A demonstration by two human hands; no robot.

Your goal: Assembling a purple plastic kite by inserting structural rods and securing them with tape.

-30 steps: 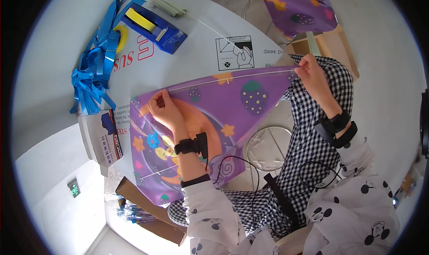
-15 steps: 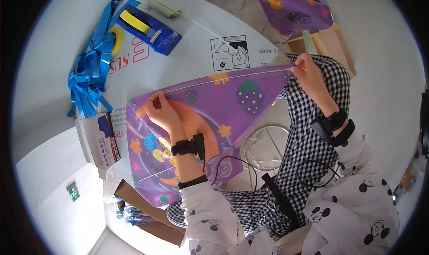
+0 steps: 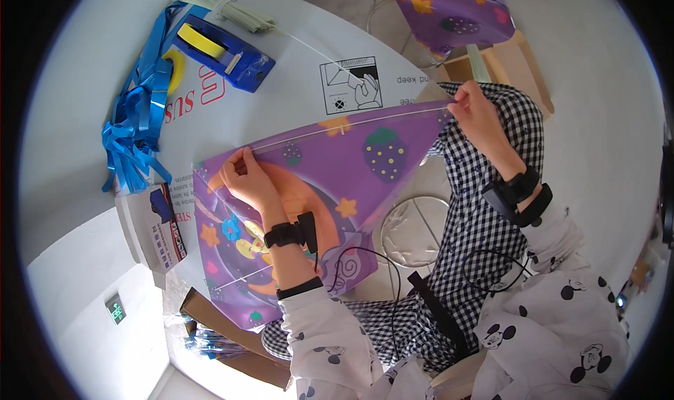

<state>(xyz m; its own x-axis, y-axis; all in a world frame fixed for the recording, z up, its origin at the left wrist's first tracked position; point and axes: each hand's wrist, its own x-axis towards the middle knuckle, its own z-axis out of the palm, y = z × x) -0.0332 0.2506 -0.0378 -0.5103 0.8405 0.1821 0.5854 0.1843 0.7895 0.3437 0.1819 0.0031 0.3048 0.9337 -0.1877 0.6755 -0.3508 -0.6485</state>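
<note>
Two hands: both work on one purple kite [image 3: 330, 182] lying across the near edge of the white table [image 3: 295, 112].
Head view, hidden parts: the kite's lower corner hangs off the table edge; the left forearm covers part of its printed picture; a second purple kite [image 3: 449, 10] is cut off at the top rim.
Hard to make out: the thin white rod [image 3: 351, 123] along the kite's top edge is a faint line, and its end under the right fingers cannot be seen.
Left hand [image 3: 246, 179]: rests on the kite near its left end, fingertips pressed together, pinching the rod at the top edge.
Right hand [image 3: 477, 112]: at the kite's right tip, off the table, thumb and fingers pinched on that tip and the rod.
Kite relative to fingers: stretched flat between the two pinches.
Beyond the kite: blue tape dispenser [image 3: 221, 52], blue ribbons [image 3: 137, 119] to its left, a small box [image 3: 151, 231] just left of the kite.
</note>
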